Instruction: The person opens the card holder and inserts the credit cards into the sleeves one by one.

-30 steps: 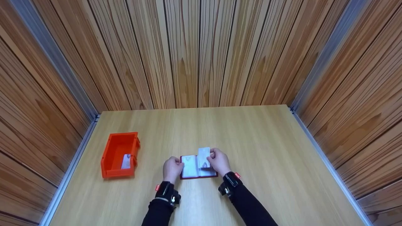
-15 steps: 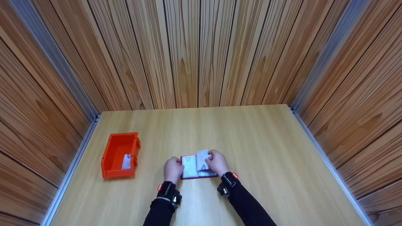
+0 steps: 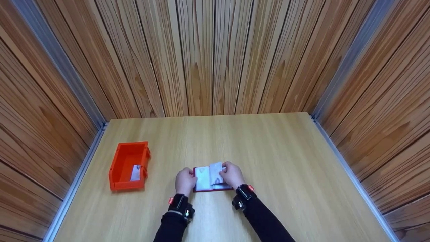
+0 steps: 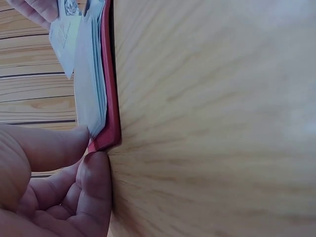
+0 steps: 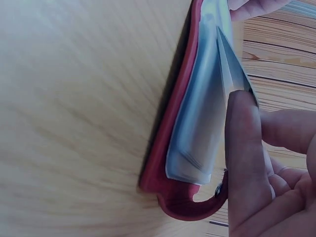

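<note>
An open red card holder (image 3: 202, 178) with a stack of clear sleeves lies mid-table in the head view. My left hand (image 3: 185, 182) pinches its left edge; in the left wrist view the thumb is on the sleeves, a finger against the red cover (image 4: 112, 108). Between thumb and fingers, my right hand (image 3: 232, 174) pinches a pale card (image 3: 216, 171) with a small print near its bottom. The card overlaps the right-hand sleeve, its top standing out past the holder's far edge. A snap strap (image 5: 185, 207) curls from the cover's end in the right wrist view.
To the left stands an orange-red bin (image 3: 127, 185) with another pale card (image 3: 135, 173) inside. Wood-panelled walls (image 3: 201, 67) and metal rails (image 3: 352, 188) bound the wooden tabletop (image 3: 275, 144) at the back and sides.
My right hand has brought the card slightly left and toward me, so it covers more of the right-hand sleeve. The left hand keeps its grip on the holder, almost still.
</note>
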`<move>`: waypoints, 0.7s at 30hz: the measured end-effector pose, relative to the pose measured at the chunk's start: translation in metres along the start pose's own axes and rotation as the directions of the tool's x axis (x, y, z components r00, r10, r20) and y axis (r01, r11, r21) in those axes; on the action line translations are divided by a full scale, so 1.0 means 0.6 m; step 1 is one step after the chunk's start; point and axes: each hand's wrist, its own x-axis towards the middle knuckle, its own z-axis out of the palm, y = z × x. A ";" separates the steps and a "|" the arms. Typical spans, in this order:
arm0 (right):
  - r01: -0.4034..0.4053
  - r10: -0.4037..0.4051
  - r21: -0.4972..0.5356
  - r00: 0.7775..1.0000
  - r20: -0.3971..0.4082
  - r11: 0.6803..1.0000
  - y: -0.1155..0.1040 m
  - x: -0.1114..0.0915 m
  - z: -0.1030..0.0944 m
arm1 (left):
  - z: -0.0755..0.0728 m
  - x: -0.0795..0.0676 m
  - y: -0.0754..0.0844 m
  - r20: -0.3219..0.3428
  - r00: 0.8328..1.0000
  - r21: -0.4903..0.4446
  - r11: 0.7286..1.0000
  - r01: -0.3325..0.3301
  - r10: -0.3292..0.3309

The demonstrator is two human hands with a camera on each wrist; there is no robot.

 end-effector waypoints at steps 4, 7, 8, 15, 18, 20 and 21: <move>-0.009 0.009 -0.010 1.000 0.024 1.000 -0.002 0.000 -0.001 | 0.000 0.000 -0.002 -0.011 1.000 -0.004 1.000 -0.013 0.013; 0.012 -0.012 -0.027 1.000 0.023 1.000 -0.002 0.000 0.000 | -0.001 0.000 -0.004 -0.017 1.000 -0.003 1.000 -0.017 0.017; 0.015 -0.014 -0.029 1.000 0.021 0.999 -0.001 0.000 0.001 | -0.001 0.000 -0.004 -0.015 1.000 -0.005 1.000 -0.017 0.017; 0.027 -0.026 -0.035 0.999 0.030 0.999 0.000 0.000 0.002 | 0.000 0.000 -0.002 0.009 1.000 -0.010 1.000 0.025 -0.025; 0.019 -0.018 -0.038 0.999 0.042 0.999 -0.001 0.000 0.004 | 0.001 0.001 -0.001 0.017 0.999 -0.016 0.999 0.039 -0.039; 0.015 -0.013 -0.038 0.999 0.049 0.999 -0.001 -0.001 0.004 | 0.000 0.001 0.000 0.020 0.999 -0.022 0.999 0.043 -0.043; 0.012 -0.010 -0.038 0.999 0.051 0.999 -0.002 -0.001 0.004 | 0.000 0.000 0.000 0.023 0.999 -0.024 0.999 0.043 -0.042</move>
